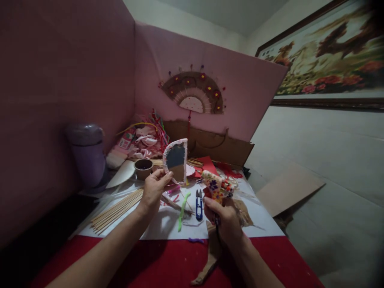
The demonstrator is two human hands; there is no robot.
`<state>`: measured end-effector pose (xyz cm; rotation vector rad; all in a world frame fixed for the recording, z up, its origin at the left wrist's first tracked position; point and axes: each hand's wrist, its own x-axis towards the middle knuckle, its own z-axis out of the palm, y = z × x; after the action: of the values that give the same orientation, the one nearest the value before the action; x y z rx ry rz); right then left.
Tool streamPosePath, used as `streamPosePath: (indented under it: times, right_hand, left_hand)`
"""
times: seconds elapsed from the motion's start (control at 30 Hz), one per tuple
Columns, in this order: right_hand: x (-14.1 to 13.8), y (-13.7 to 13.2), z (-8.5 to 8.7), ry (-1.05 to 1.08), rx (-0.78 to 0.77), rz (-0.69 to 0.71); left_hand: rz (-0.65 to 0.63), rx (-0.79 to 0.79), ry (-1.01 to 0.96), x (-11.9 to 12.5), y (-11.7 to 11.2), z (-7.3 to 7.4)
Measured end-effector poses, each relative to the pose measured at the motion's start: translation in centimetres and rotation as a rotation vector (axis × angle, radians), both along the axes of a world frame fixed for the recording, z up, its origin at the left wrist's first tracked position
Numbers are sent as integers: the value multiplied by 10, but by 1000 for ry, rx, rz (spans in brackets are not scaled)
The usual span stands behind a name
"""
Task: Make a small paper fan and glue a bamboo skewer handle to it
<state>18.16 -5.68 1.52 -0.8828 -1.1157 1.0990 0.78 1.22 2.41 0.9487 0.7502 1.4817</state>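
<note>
My left hand pinches the lower left edge of a half-round piece held upright. Pale pink fabric is folded over its rim, and its middle is dark grey and brown. In my right hand is a flower-patterned glue gun, its tip pointing left towards the piece but apart from it. A dark cord hangs below that hand. Blue thread snips lie on the white sheet between my hands, beside a green fuzzy stem. A torn strip of brown cardboard lies below my right hand.
Thin wooden sticks lie at left, near a small round cup and a purple lidded bin. Pink fabric is heaped behind. A decorated brown fan hangs on the pink board. Red paper lies at the back.
</note>
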Motion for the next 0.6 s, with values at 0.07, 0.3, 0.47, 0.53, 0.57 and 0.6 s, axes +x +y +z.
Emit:
streamPosePath:
  times: [0.07,0.3,0.47,0.53,0.57,0.6]
  right_hand:
    - [-2,-1,-2,-116,-66,67]
    - [-6,5,-12,-318,-172,123]
    - [-7,8,-14,-322,-163,82]
    - [-6,8,-13,-353,-164,75]
    - [-6,8,-13,-370,-166,72]
    - [-6,8,-13,-385,-169,64]
  left_hand:
    - [0,-8,45,-3,4,-3]
    - [-35,14,184,-7,9,-8]
    - [-70,47,276,-5,5,-7]
    - [-71,56,292,-4,4,-7]
    - [-73,56,292,-4,4,-7]
    - [-74,54,290,-4,4,-7]
